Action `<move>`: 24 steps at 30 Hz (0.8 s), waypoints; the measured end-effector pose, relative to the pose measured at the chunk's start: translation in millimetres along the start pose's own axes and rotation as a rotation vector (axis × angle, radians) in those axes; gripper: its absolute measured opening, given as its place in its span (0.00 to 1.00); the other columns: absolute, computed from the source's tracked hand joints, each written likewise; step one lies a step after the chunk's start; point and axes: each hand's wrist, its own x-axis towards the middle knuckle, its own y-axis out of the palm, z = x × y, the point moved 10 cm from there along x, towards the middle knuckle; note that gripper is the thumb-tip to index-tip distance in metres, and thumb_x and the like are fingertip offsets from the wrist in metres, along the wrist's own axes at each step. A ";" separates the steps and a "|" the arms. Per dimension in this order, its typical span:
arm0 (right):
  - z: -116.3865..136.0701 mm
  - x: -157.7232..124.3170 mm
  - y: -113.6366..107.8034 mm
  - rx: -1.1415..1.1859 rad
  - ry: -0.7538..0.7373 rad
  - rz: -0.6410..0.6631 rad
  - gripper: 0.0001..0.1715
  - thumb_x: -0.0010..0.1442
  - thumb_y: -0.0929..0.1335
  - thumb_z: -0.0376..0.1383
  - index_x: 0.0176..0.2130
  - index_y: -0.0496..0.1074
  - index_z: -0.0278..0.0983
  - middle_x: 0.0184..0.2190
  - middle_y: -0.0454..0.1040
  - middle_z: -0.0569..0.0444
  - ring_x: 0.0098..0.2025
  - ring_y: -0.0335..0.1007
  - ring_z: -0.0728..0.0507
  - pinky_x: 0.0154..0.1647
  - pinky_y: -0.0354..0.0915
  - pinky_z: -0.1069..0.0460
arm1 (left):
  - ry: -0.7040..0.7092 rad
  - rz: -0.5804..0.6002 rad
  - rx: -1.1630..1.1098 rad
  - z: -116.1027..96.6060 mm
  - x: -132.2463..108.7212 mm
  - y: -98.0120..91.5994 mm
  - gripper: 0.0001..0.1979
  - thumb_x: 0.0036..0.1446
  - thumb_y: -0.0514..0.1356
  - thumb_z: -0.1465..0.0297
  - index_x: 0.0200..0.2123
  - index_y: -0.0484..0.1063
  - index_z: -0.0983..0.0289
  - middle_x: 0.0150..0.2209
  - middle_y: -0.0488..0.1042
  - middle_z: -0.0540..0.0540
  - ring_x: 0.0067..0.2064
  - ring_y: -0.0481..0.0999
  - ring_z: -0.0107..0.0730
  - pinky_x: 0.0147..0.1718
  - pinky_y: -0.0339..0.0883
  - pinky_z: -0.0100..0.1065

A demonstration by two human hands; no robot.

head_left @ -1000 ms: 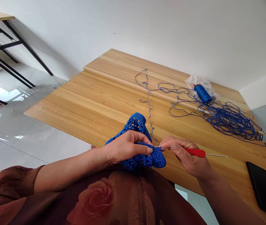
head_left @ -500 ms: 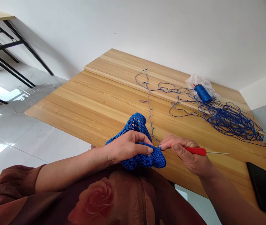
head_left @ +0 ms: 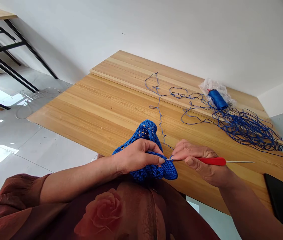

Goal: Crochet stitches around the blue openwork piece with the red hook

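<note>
My left hand (head_left: 136,157) grips a blue crochet piece (head_left: 148,132), an openwork mesh with a denser band along its lower edge (head_left: 162,172). My right hand (head_left: 196,160) holds a crochet hook (head_left: 212,161) with a red handle and a thin metal shaft. The hook's tip rests at the piece's edge, by my left thumb. A blue thread (head_left: 160,123) runs from the fingers of my right hand across the table to a loose tangle (head_left: 246,130).
A blue thread spool (head_left: 218,99) lies on a crumpled clear plastic bag (head_left: 212,87) at the table's far side. A black phone (head_left: 282,203) lies at the right edge of the wooden table (head_left: 94,110). A metal-legged table (head_left: 11,43) stands at upper left.
My right hand and the hook have shifted slightly right and up, with the hook tip now closer to the crochet edge. My left hand and the crochet piece stay nearly still.
</note>
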 end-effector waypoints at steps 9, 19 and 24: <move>33.8 13.5 7.0 -0.479 -0.012 0.177 0.10 0.69 0.67 0.37 0.42 0.80 0.43 0.37 0.79 0.54 0.42 0.72 0.45 0.46 0.68 0.47 | 0.053 -0.016 0.141 -5.0 -0.1 -1.7 0.08 0.51 0.68 0.69 0.32 0.76 0.68 0.28 0.76 0.51 0.31 0.73 0.27 0.32 0.65 0.28; 59.7 4.9 33.0 -1.058 -0.102 -0.110 0.10 0.67 0.67 0.32 0.33 0.75 0.40 0.30 0.77 0.54 0.39 0.68 0.42 0.42 0.56 0.45 | 0.271 -0.131 0.440 -21.0 -8.0 -5.4 0.07 0.55 0.66 0.68 0.34 0.78 0.67 0.34 0.80 0.53 0.37 0.76 0.32 0.38 0.67 0.31; 51.7 -0.4 41.2 -0.976 -0.088 -0.148 0.06 0.68 0.66 0.36 0.40 0.71 0.36 0.35 0.76 0.49 0.38 0.68 0.40 0.42 0.62 0.45 | 0.332 -0.128 0.381 -22.4 -9.5 -1.1 0.06 0.55 0.67 0.69 0.34 0.79 0.67 0.34 0.81 0.53 0.36 0.77 0.31 0.38 0.69 0.29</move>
